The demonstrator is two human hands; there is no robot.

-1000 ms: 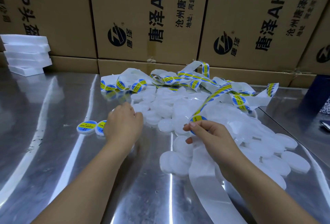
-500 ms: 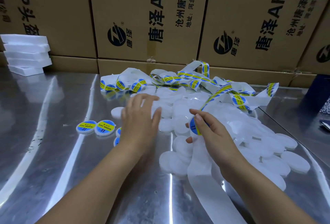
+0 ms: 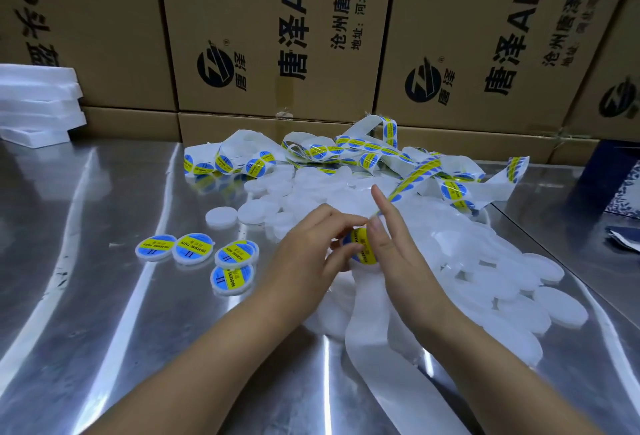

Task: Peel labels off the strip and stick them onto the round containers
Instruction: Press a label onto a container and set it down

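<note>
My left hand [image 3: 311,247] grips a white round container [image 3: 356,264] at the middle of the steel table. A blue and yellow label [image 3: 362,247] lies on its top. My right hand [image 3: 391,247] presses the label with the thumb, its fingers straight. The label strip [image 3: 412,178] runs up and right from my right index finger to a tangle at the back. Several labelled containers [image 3: 193,247] lie to the left of my hands. A heap of plain white containers [image 3: 485,261] spreads to the right, partly hidden by my hands.
Bare backing paper [image 3: 388,365] trails from under my right hand toward the table's front edge. Printed cardboard boxes [image 3: 277,36] wall off the back. A stack of white foam trays [image 3: 38,105] sits at the far left. Dark blue items [image 3: 623,188] lie at the right edge.
My left hand moved right from the labelled containers, picked up a plain container and brought it to my right hand. My right hand carried the peeled label down onto it.
</note>
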